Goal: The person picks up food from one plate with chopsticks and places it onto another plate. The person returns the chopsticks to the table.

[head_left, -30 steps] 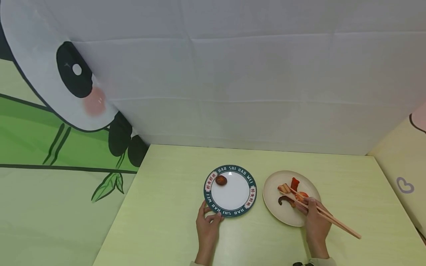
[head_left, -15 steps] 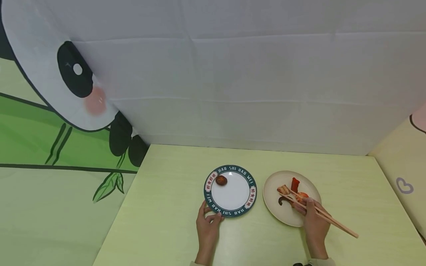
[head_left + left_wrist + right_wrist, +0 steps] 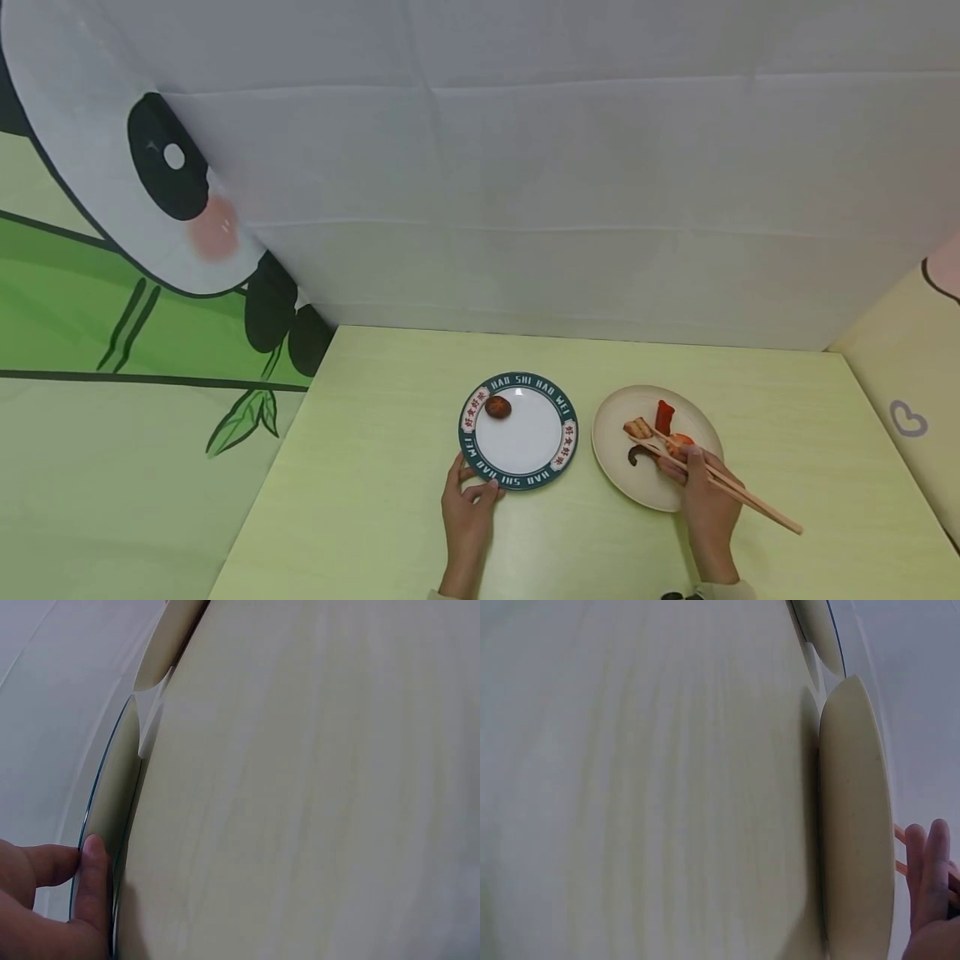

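Note:
My left hand [image 3: 468, 518] holds the lower left rim of a white plate with a green lettered border [image 3: 562, 408]. In the left wrist view, the thumb [image 3: 93, 874] lies against its outer side. A brown, round mushroom-like piece [image 3: 498, 407] sits on this plate's upper left. My right hand [image 3: 707, 508] grips a pair of wooden chopsticks [image 3: 761, 505] over a beige plate [image 3: 622, 483]. Their tips are beside a tan striped piece of food [image 3: 638, 427]; whether they pinch it I cannot tell. Around them lie a red piece [image 3: 664, 416], an orange-red piece [image 3: 678, 442] and a dark curled piece [image 3: 640, 455], partly covered.
Both plates stand side by side on a pale yellow-green table [image 3: 375, 417], a narrow gap between them. Behind rises a grey-white cloth wall [image 3: 562, 208]. A printed cartoon panel [image 3: 150, 333] flanks the left, and a cream panel [image 3: 892, 367] the right.
My right hand and the chopsticks have shifted slightly left. The tan piece has moved a little left, and the dark curled piece has shifted slightly. My left hand and its plate stay put.

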Available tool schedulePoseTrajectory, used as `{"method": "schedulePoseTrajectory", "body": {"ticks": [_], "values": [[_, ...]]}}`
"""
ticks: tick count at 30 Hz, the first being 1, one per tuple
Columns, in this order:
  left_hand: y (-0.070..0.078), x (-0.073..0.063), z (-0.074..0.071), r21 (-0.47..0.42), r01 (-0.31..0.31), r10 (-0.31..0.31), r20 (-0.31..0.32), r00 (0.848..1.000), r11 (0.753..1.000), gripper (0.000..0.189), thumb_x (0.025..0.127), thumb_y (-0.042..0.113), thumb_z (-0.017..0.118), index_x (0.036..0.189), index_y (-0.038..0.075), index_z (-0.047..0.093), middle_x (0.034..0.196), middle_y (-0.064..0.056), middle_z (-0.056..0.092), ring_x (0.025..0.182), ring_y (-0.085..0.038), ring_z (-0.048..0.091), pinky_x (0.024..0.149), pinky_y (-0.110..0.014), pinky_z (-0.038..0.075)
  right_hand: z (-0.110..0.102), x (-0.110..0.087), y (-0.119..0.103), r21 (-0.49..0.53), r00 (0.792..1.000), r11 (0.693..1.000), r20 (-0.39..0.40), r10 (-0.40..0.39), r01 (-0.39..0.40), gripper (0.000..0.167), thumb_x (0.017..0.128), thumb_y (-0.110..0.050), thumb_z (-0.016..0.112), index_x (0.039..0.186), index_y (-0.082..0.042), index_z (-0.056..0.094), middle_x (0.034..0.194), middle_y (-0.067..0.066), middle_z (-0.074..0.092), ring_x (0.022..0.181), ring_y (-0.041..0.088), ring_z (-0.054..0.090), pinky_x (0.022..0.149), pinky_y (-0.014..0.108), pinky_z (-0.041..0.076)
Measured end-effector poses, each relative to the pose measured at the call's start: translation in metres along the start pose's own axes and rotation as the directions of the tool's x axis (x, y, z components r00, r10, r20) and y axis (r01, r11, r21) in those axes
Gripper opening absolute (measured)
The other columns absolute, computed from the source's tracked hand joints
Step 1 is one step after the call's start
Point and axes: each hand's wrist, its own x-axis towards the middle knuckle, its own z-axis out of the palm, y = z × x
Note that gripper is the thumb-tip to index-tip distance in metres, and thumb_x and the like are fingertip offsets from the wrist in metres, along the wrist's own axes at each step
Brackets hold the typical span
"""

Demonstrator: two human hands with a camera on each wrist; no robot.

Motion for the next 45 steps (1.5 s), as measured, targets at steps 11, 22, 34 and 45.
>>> {"method": "schedulePoseTrajectory", "body": {"ticks": [11, 22, 34, 45], "values": [[-0.003, 0.002, 0.001, -0.015, -0.032, 0.032, 0.003, 0.999, 0.999, 0.079, 0.085, -0.018, 0.07, 0.157, -0.006, 0.039, 0.119, -0.023, 0.053, 0.082, -0.022, 0.072, 0.071, -0.029, 0.071, -0.001, 0.002, 0.003, -0.039, 1.0, 0.999, 0.003, -0.009, 0.009, 0.029, 0.108, -0.003, 0.055, 0.108, 0.023, 0.067, 0.082, -0.007, 0.077, 0.066, 0.001, 0.075, 0.064, 0.016, 0.064], [-0.002, 0.001, 0.002, -0.016, -0.009, 0.009, -0.003, 1.0, 1.0, 0.079, 0.086, -0.018, 0.07, 0.158, -0.005, 0.039, 0.121, -0.022, 0.053, 0.083, -0.022, 0.071, 0.072, -0.03, 0.071, -0.002, 0.004, 0.012, 0.039, 0.999, 0.998, 0.008, 0.045, -0.045, 0.03, 0.108, -0.003, 0.054, 0.114, 0.025, 0.064, 0.082, -0.004, 0.077, 0.064, 0.003, 0.075, 0.063, 0.016, 0.065], [-0.005, 0.002, 0.002, -0.01, -0.036, 0.036, -0.002, 0.999, 0.999, 0.079, 0.085, -0.018, 0.072, 0.157, -0.006, 0.04, 0.119, -0.022, 0.054, 0.083, -0.025, 0.072, 0.071, -0.031, 0.071, 0.0, 0.005, 0.01, -0.003, 0.999, 0.999, 0.029, -0.038, 0.038, 0.031, 0.108, -0.003, 0.053, 0.117, 0.025, 0.065, 0.081, -0.005, 0.078, 0.063, 0.002, 0.074, 0.061, 0.016, 0.064], [-0.01, 0.004, 0.003, 0.004, -0.032, 0.032, -0.008, 0.999, 0.999, 0.079, 0.085, -0.018, 0.071, 0.156, -0.006, 0.041, 0.119, -0.021, 0.054, 0.083, -0.024, 0.071, 0.07, -0.032, 0.071, -0.001, 0.004, 0.009, -0.026, 0.999, 0.999, 0.031, -0.032, 0.033, 0.033, 0.109, -0.005, 0.054, 0.119, 0.024, 0.065, 0.081, -0.008, 0.078, 0.064, 0.002, 0.074, 0.061, 0.015, 0.064]]}}
